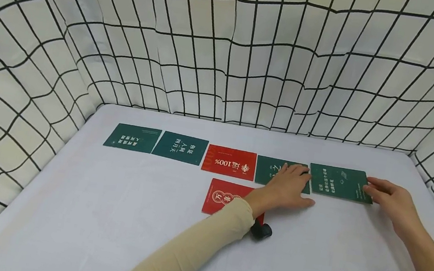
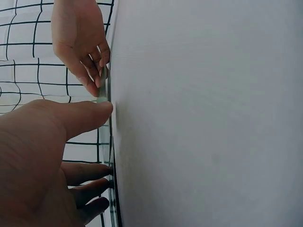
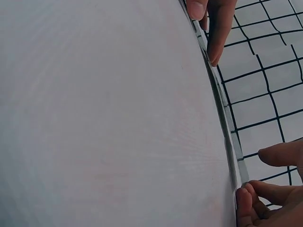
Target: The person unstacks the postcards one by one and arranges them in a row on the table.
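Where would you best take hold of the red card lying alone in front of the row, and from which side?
Probably by its left edge. The lone red card lies flat on the white table, so there is nothing to wrap fingers around, and the left forearm covers its right part. Coming from the open left side, a fingertip could press, slide and lift that edge, then pinch it with the thumb.

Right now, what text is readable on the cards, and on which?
Middle red card: "100%" plus a large white character, seen upside down.
Lower red card: large white characters, partly hidden by the left arm, not legible.
Four green cards, e.g. far-left and far-right: white Chinese characters, upside down, too small to read.
Wrist views: no text.
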The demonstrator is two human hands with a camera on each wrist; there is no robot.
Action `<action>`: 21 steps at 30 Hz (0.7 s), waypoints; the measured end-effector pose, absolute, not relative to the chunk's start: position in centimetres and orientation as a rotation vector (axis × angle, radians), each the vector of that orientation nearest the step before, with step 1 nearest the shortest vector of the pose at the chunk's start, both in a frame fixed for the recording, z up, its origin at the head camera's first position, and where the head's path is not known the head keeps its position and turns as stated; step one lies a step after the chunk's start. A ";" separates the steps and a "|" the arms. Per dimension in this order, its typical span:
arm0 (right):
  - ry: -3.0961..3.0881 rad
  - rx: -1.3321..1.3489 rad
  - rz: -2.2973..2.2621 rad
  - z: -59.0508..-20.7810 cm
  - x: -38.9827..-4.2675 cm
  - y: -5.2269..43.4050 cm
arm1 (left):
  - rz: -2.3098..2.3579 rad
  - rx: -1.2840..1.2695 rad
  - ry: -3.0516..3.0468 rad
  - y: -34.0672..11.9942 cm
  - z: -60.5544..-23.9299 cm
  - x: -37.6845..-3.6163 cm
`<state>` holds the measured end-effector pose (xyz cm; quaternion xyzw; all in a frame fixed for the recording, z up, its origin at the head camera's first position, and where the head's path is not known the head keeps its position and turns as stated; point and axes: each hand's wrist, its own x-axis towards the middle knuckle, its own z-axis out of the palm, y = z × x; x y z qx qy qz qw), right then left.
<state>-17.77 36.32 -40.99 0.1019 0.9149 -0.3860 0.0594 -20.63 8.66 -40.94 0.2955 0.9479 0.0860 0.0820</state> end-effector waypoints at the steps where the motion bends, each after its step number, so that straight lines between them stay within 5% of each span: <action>1: 2.770 0.307 -1.171 -41.0 -17.8 36.2 | 0.257 0.882 2.832 8.6 -41.0 -20.6; 21: 2.995 0.181 -1.056 -39.7 -17.3 33.2 | 0.452 0.924 2.852 6.7 -40.2 -20.0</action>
